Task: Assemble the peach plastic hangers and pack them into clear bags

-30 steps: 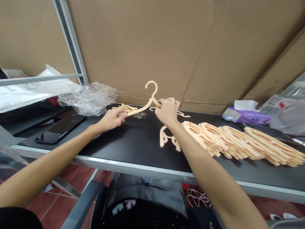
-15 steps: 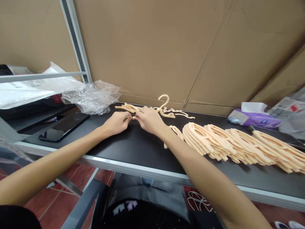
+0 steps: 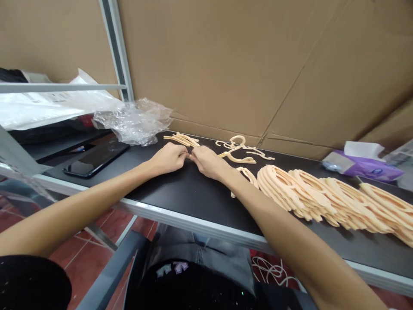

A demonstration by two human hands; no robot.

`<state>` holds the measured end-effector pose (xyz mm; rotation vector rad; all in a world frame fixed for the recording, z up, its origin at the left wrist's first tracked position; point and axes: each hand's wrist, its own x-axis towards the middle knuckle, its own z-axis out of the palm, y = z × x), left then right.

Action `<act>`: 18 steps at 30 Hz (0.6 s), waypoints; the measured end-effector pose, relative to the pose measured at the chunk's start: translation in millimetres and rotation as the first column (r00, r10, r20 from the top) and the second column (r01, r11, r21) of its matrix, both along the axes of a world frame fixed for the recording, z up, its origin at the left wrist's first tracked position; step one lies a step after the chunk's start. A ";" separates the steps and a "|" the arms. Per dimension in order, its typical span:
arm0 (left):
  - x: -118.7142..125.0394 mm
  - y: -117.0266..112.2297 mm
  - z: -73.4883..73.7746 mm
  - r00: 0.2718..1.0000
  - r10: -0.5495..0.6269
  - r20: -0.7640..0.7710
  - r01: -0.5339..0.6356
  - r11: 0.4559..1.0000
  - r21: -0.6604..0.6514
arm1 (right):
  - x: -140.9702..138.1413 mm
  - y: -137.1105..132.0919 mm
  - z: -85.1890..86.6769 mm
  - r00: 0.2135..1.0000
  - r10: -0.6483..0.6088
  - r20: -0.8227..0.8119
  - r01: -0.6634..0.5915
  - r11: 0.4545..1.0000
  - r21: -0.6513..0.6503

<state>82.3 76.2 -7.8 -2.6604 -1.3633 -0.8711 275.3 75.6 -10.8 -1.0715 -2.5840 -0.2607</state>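
My left hand (image 3: 171, 157) is closed, fingertips pinching the end of a peach plastic hanger (image 3: 241, 159). Close beside it, my right hand (image 3: 208, 162) is wrapped round the same hanger, hiding much of its arm. The hanger's hook and other arm stick out to the right of my right hand, over the black tabletop. Just behind my hands lies a small pile of slim peach hanger pieces (image 3: 183, 138). More loose hook-shaped pieces (image 3: 258, 151) lie behind the held hanger.
Stacked peach hangers (image 3: 309, 193) spread along the right of the black table (image 3: 180, 193). A purple tissue pack (image 3: 371, 168) sits behind them. At left are a black phone (image 3: 97, 161), crumpled clear plastic (image 3: 138, 122) and a metal frame post (image 3: 119, 51). Cardboard (image 3: 209, 64) stands behind.
The hanger's hook has tipped lower and flatter, and both hands have turned with it, drawing closer together. The whole view has shifted slightly, so things appear farther right.
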 end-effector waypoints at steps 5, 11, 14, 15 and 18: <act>1.3 3.6 2.9 0.995 -0.005 0.099 0.010 0.998 -0.059 | -0.6 1.4 -0.5 0.997 0.009 0.079 -0.013 0.998 0.056; 3.0 4.9 4.6 0.991 -0.018 0.132 0.030 0.995 -0.096 | -2.6 0.7 -2.3 0.992 -0.018 0.129 0.003 0.993 0.118; 3.9 3.5 6.0 0.989 -0.003 0.149 0.018 0.995 -0.102 | -2.3 1.0 -3.1 0.989 -0.021 0.150 -0.001 0.989 0.148; 3.8 3.3 7.0 0.988 0.001 0.155 0.016 0.994 -0.110 | -1.8 1.2 -3.1 0.988 -0.011 0.153 -0.012 0.989 0.150; 1.0 4.4 11.0 0.979 0.005 0.202 0.039 0.977 -0.211 | 0.3 2.0 -2.9 0.991 0.022 0.130 -0.041 0.988 0.149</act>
